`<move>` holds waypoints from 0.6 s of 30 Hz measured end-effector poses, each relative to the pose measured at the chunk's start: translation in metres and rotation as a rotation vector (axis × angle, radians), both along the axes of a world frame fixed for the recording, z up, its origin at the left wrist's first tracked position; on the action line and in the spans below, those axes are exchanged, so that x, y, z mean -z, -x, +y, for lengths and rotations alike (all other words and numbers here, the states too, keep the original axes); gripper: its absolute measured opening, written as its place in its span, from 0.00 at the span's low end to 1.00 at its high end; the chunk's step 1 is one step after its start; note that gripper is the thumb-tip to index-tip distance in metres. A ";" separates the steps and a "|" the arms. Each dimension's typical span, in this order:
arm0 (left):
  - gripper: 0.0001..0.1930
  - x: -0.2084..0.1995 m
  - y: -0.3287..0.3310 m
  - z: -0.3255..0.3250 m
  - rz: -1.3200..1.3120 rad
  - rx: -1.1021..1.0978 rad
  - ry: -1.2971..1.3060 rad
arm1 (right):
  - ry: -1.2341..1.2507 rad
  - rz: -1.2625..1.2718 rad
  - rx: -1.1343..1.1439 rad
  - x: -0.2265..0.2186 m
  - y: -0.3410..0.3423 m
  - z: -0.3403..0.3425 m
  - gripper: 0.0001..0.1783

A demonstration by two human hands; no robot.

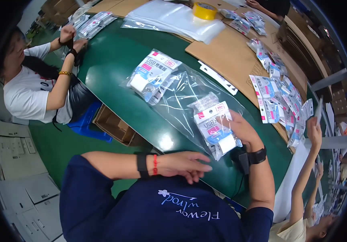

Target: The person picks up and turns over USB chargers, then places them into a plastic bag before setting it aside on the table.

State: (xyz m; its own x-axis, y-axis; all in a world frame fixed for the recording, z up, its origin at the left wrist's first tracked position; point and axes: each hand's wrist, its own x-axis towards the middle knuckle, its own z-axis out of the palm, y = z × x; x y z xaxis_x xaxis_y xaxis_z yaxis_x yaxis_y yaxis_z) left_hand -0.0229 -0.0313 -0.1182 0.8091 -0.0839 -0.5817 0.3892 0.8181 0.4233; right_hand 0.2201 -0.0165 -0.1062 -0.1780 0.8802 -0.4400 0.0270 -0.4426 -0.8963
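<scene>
My right hand (pixel 244 131) grips the right side of a small stack of bagged white plug chargers (pixel 213 125), with pink and blue printed cards; some fingertips are hidden by the pack. My left hand (pixel 185 165) hovers at the table's near edge, empty, its fingers spread loosely. A large clear plastic bag (pixel 177 111) lies on the green table between that stack and another stack of charger packs (pixel 153 76) farther left. This second stack seems to lie in or under the clear film; I cannot tell which.
Loose charger packs (pixel 278 99) are heaped on cardboard (pixel 217 52) at the right. Clear bags (pixel 169 16) and yellow tape (pixel 205 11) lie at the back. A person (pixel 32 88) sits at the left; another person's arm (pixel 308 157) reaches up at the right. A carton (pixel 113 125) stands below the table.
</scene>
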 end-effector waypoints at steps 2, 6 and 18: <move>0.22 -0.003 -0.019 -0.010 -0.086 -0.078 -0.028 | 0.028 -0.024 -0.088 -0.002 0.004 0.007 0.24; 0.19 0.015 -0.043 -0.017 -0.169 -0.212 0.096 | 0.026 -0.092 -0.037 -0.001 0.007 0.019 0.23; 0.14 0.015 -0.039 -0.021 -0.101 -0.209 -0.039 | -0.086 0.074 0.424 0.025 0.056 0.018 0.24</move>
State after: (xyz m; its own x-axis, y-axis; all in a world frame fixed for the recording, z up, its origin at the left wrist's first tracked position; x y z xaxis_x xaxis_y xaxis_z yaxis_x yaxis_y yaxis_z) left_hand 0.0163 -0.0525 -0.1333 0.8608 0.1124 -0.4964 0.1673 0.8587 0.4845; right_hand 0.1638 0.0013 -0.1312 0.1786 0.9152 -0.3613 -0.2062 -0.3243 -0.9232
